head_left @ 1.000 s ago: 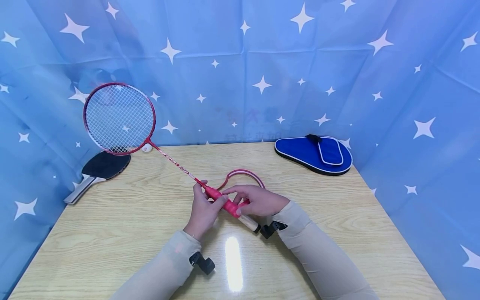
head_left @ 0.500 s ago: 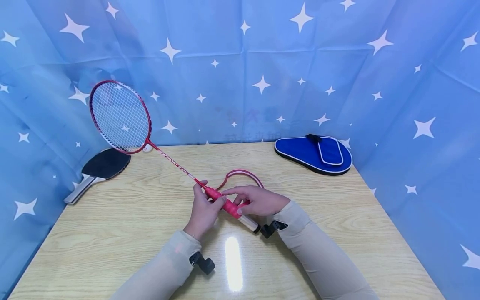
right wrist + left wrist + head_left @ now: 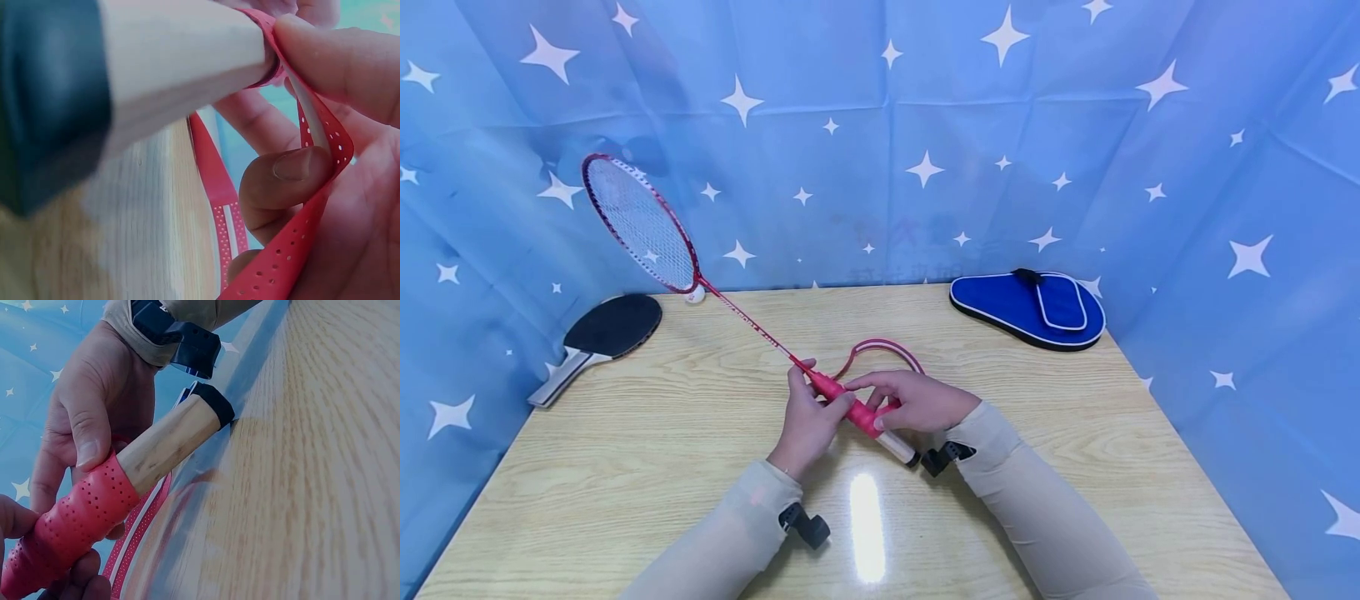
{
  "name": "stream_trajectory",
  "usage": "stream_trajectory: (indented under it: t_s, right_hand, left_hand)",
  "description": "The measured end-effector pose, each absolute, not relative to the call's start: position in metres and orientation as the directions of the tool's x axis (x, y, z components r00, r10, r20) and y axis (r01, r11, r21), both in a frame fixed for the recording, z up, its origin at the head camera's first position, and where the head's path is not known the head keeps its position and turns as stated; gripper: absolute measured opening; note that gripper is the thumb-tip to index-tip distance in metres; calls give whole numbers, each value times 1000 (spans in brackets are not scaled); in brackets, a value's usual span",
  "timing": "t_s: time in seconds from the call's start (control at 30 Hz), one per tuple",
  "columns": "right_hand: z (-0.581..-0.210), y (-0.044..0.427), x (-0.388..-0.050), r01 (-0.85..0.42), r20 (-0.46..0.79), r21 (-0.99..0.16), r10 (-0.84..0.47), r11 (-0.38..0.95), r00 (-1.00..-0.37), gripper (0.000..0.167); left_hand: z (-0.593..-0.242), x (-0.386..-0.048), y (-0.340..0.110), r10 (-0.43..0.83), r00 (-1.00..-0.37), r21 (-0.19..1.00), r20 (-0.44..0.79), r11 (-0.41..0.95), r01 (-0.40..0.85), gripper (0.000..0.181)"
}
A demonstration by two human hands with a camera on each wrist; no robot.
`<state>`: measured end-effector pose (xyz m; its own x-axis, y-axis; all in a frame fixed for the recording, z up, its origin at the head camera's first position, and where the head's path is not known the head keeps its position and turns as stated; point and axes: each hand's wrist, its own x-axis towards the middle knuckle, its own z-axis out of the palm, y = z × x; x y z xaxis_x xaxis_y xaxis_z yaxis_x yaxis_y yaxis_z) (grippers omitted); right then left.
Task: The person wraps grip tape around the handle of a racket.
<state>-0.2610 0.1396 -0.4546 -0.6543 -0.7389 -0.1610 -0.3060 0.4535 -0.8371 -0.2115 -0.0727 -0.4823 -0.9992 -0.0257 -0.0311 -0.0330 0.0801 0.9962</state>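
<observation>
A red badminton racket [image 3: 741, 314] slants up to the left, its head over the back of the table. My left hand [image 3: 807, 421] holds its handle at the part wrapped in red perforated grip tape [image 3: 81, 515]. Below the wrap the bare wooden handle [image 3: 165, 444] shows, ending in a black cap [image 3: 214, 405]. My right hand [image 3: 925, 402] pinches the tape at the wrap's lower edge, thumb on top. In the right wrist view a folded stretch of tape [image 3: 328, 134] runs between its fingers. The loose tail [image 3: 887, 343] curves over the table behind that hand.
A black table tennis bat [image 3: 613, 327] lies at the back left edge, near a white ball [image 3: 695, 295]. At the back right lies a blue bat case [image 3: 1007, 304]. A blue star-patterned curtain [image 3: 850, 83] stands behind the wooden table [image 3: 625, 467].
The racket has rolled about its shaft, so its head looks much narrower and uncovers more of the black bat. The loose tape loop has shortened slightly. Both hands stay in nearly the same place.
</observation>
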Motion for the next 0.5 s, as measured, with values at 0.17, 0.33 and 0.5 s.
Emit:
stream_trajectory:
  t_s: [0.17, 0.33, 0.5]
  right_hand:
    - [-456, 140, -262, -313, -152, -844, -753, 436, -640, 69]
    - [-456, 139, -262, -339, -131, -833, -750, 438, -648, 69]
    - [-457, 137, -262, -350, -121, -828, -749, 438, -652, 67]
  left_hand:
    - [-483, -214, -72, -29, -999, 998, -34, 59, -35, 80]
    - [-483, -213, -73, -23, -1000, 997, -21, 79, -22, 81]
    - [-483, -213, -72, -19, -1000, 996, -16, 90, -17, 82]
